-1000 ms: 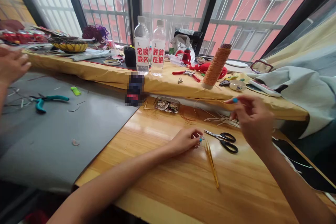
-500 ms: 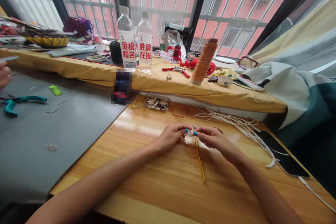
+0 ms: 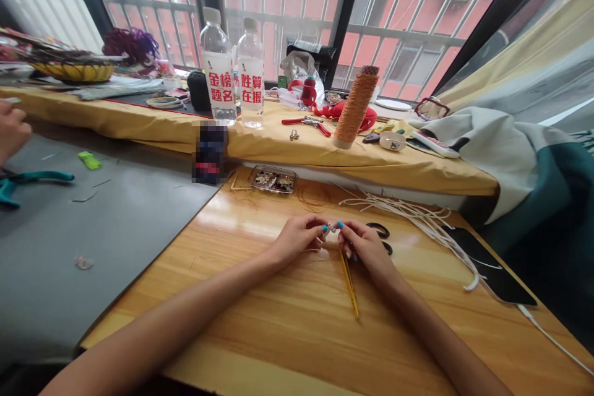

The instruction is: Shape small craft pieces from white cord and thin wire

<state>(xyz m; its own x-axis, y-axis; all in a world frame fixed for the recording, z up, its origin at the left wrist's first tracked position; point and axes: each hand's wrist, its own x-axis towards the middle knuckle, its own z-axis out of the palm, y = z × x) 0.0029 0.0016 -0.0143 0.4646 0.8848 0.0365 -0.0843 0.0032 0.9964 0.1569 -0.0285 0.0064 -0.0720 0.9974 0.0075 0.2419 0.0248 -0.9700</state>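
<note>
My left hand (image 3: 299, 236) is closed in a pinch on a small whitish, shiny beaded ornament (image 3: 330, 229), whose exact kind is too small to make out. From the other side, my right hand (image 3: 366, 249) pinches the ornament's edge, thumb and fingers bent together. Yellow tweezers (image 3: 349, 288) lie on the wooden table just below the right fingers, their upper end partly hidden by that hand. Beside the right hand show the black handles of scissors (image 3: 380, 230), the rest covered.
A clear box of small beads (image 3: 272, 179) stands at the table's back, near white cords (image 3: 408, 213) and a phone (image 3: 492, 266). Along the sill are two bottles (image 3: 250, 74), red-handled pliers (image 3: 307, 124) and an orange thread spool (image 3: 356, 108). A co-worker's hand (image 3: 12, 130) is at left.
My right hand has turned and lowered its fingers, so more of the scissors handles shows. The ornament stays between both hands. The view has shifted slightly; the co-worker's hand has come further in.
</note>
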